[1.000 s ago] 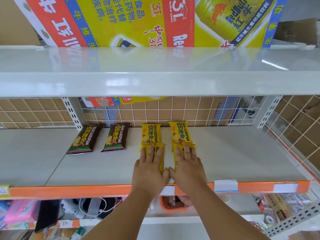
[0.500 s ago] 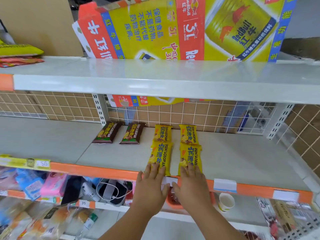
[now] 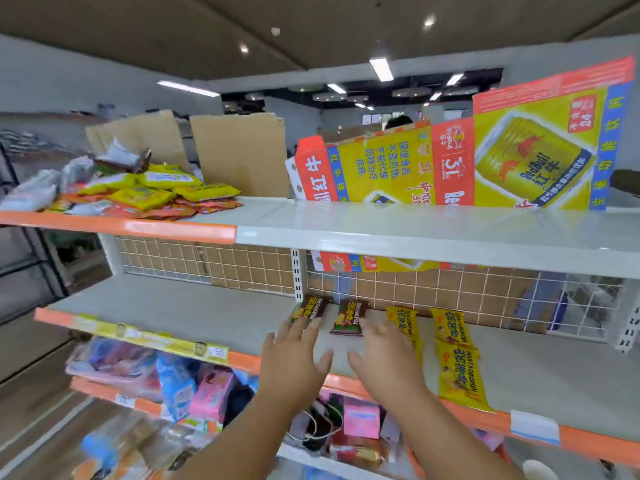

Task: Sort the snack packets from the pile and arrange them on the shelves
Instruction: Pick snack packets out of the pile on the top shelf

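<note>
While both forearms extend from bottom centre, the left hand (image 3: 294, 358) and right hand (image 3: 384, 362) hover palm-down over the middle shelf (image 3: 207, 317), fingers spread, gripping nothing. Beyond lie brown packets (image 3: 349, 318), then yellow packets (image 3: 457, 362) at centre-right. The pile (image 3: 152, 192) sits upper left.

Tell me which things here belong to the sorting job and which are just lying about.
Job: snack pile, brown packets, yellow packets, middle shelf, left hand, right hand.
Lying about: Red Bull carton, cardboard sheets, lower-shelf goods.
</note>
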A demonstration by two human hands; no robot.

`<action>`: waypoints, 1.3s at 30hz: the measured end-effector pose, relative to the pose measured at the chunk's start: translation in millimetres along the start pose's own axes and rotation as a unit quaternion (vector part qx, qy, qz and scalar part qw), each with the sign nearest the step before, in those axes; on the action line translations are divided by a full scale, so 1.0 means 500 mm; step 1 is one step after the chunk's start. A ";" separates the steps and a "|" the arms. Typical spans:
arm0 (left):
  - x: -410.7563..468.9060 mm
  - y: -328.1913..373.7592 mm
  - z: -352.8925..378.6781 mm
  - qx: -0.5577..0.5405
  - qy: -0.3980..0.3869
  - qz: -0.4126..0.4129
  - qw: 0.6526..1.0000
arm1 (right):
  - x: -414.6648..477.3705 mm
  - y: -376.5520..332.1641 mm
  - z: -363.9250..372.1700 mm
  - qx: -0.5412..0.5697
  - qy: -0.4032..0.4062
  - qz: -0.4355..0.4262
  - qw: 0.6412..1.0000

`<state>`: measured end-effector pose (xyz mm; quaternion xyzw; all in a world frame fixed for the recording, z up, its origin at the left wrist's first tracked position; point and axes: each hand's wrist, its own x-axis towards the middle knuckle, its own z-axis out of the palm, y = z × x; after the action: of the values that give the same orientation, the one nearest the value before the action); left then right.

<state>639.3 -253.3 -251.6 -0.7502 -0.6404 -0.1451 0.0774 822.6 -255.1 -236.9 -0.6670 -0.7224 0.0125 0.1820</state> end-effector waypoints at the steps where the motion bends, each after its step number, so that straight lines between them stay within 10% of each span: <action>1: -0.007 -0.033 -0.036 -0.003 0.022 -0.007 1.000 | 0.006 -0.044 -0.017 -0.002 0.015 -0.016 1.000; 16: -0.081 -0.465 -0.507 0.077 0.258 -0.094 0.959 | 0.078 -0.593 -0.267 0.081 0.184 -0.227 0.953; 39: 0.260 -0.536 -0.569 0.162 0.250 -0.135 0.945 | 0.527 -0.551 -0.305 0.132 0.163 -0.228 0.951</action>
<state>359.8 -172.1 40.0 -0.5733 -0.7107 -0.2314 0.3357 589.4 -64.3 42.3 -0.4472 -0.8079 -0.0429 0.3814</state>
